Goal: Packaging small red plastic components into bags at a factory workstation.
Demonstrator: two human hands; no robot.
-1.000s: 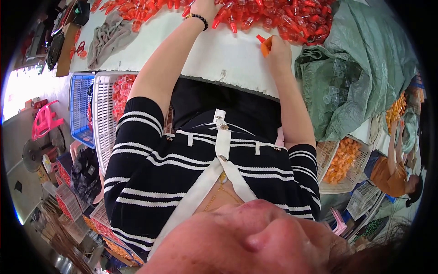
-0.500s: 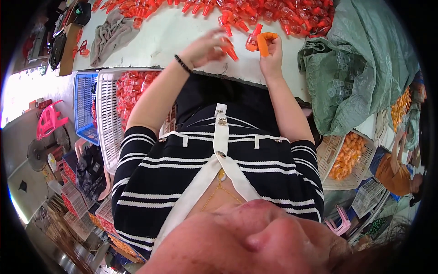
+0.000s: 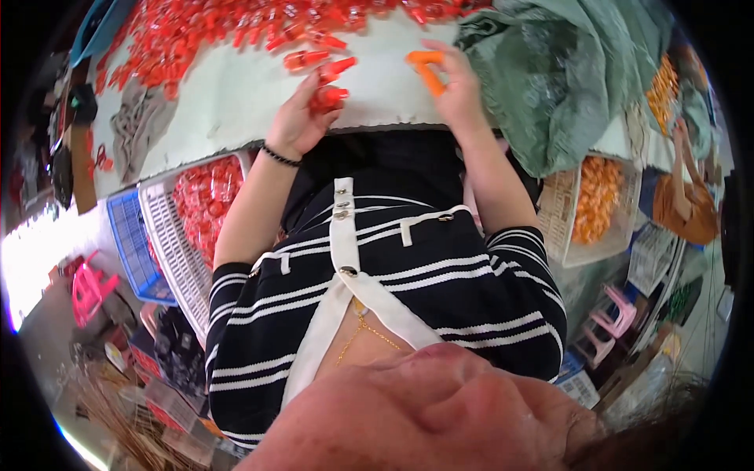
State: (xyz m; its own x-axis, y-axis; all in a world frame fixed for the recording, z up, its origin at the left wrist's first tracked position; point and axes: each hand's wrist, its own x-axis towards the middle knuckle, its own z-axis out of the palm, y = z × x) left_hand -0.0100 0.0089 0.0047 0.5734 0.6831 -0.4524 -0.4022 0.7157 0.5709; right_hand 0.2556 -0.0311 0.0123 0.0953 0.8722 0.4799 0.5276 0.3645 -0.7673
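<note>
Red plastic pieces (image 3: pixel 336 71) stick out of the left hand (image 3: pixel 297 125), which curls around them, maybe so their ends stay free. On the right hand (image 3: pixel 463 90), orange covers (image 3: pixel 426 58) seem to wrap a finger and thumb, bent almost together; blur hides whether anything is pinched there. Both hands are over the white table (image 3: pixel 381 98). Just beside the right one, a green sack (image 3: pixel 542 118) bulges and crowds that side. Past them lies a big red pile (image 3: pixel 208 23). Far right is a person in brown (image 3: pixel 683 196).
</note>
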